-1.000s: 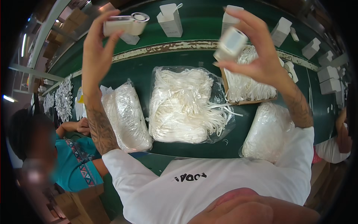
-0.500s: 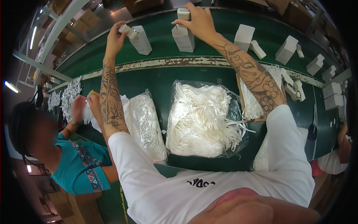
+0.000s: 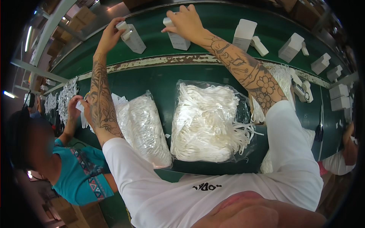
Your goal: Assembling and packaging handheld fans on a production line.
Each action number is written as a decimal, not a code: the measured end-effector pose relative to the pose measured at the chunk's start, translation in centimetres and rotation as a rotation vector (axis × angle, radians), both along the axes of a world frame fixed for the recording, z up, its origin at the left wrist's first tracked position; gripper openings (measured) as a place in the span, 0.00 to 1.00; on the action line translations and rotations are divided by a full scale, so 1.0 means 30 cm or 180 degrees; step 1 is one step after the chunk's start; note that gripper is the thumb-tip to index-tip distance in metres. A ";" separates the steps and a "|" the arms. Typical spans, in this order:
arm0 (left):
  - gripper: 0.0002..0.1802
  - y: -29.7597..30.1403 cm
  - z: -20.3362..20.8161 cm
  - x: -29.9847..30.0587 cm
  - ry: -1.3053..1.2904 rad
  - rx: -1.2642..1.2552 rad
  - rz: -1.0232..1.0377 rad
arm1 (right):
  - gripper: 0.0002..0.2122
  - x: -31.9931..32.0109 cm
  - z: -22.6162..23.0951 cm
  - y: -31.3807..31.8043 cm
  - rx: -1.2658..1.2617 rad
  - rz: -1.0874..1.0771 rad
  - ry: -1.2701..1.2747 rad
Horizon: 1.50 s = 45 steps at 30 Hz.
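My left hand [image 3: 110, 37] is closed on a small white device [image 3: 122, 26] at the mouth of a tilted white box [image 3: 134, 42]. To its right, my right hand [image 3: 186, 23] has thumb and fingers around another white device [image 3: 167, 22], at the top of a second white box [image 3: 178, 42]. My right hand covers part of that box's opening. Both boxes stand on the green conveyor belt [image 3: 213, 41].
Closer to me lie a bag of white straps [image 3: 205, 121] and another plastic bag [image 3: 142, 129]. More open boxes [image 3: 244, 34] with white devices [image 3: 259, 46] beside them stand along the belt to the right. A co-worker in a teal top [image 3: 81, 174] handles white pieces at left.
Both hands and their boxes have shifted left. The device in my right hand has come down lower in its box. The co-worker's hands have moved slightly left.
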<state>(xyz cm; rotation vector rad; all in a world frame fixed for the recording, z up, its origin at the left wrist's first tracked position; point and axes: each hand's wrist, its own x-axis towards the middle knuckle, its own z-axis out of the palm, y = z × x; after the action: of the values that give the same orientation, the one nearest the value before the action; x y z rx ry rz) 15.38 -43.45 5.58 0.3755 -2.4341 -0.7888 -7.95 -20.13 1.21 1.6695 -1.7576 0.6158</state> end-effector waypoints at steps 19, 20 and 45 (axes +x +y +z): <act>0.23 -0.021 -0.031 0.049 0.0166 0.0135 0.0352 | 0.13 0.078 0.004 0.228 -0.0249 0.1202 -0.0311; 0.22 -0.035 -0.038 0.066 0.0028 0.0432 0.0351 | 0.13 0.090 0.008 0.268 -0.0243 0.1174 -0.0313; 0.22 -0.233 -0.340 0.146 0.0648 -0.0542 0.2307 | 0.16 0.013 0.081 1.066 0.1258 0.1557 -0.1535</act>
<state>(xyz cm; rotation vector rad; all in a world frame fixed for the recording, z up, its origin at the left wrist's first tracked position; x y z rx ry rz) 19.75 -50.44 -4.64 0.9787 -1.9363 -0.2797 -7.55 11.85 3.66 2.4214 -1.8853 1.0053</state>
